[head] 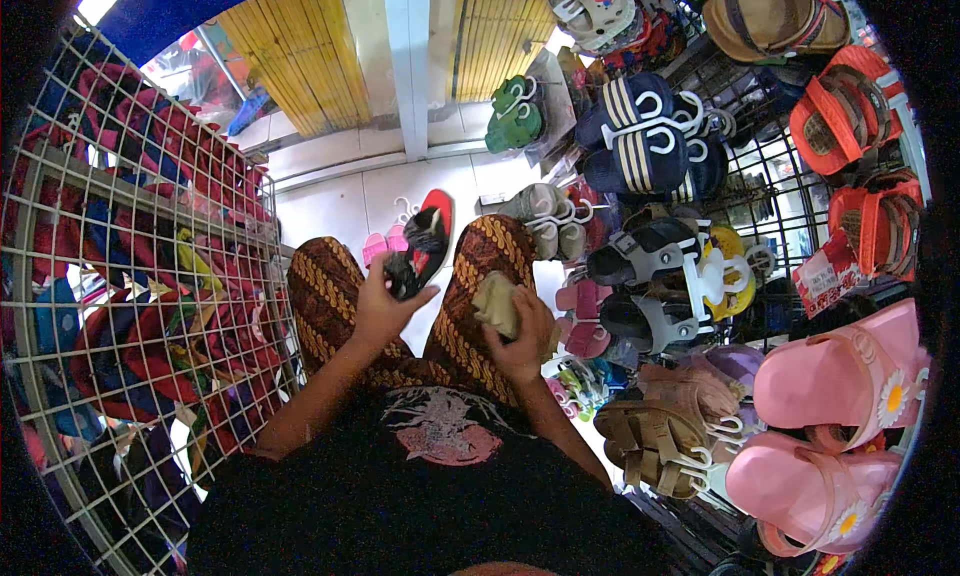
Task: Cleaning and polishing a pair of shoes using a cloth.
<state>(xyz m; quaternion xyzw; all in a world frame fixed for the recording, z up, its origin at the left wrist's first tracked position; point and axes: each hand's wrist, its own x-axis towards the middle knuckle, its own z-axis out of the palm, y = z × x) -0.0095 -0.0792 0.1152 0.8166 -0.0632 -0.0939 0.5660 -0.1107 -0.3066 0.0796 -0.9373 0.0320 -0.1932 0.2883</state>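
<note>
My left hand (390, 298) grips one end of a dark slipper (429, 235) with a red sole edge and a black-and-grey strap, held over the gap between my knees. Over my right thigh, my right hand (521, 336) is closed around a crumpled beige cloth (496, 304). The slipper and the cloth are apart. Just beyond my left hand, a pair of pink slippers (384, 244) on a white hanger lies low by the floor. Beside my right knee hang grey clogs (551, 220) on white hooks.
A wire grid rack (150, 231) with many red and pink items stands at left. On the right, a black wire rack (787, 193) carries navy striped slides (649, 152), black-and-grey sandals (652, 257) and pink flower slippers (832, 385). White floor tiles (322, 208) lie ahead, below a metal post (406, 66).
</note>
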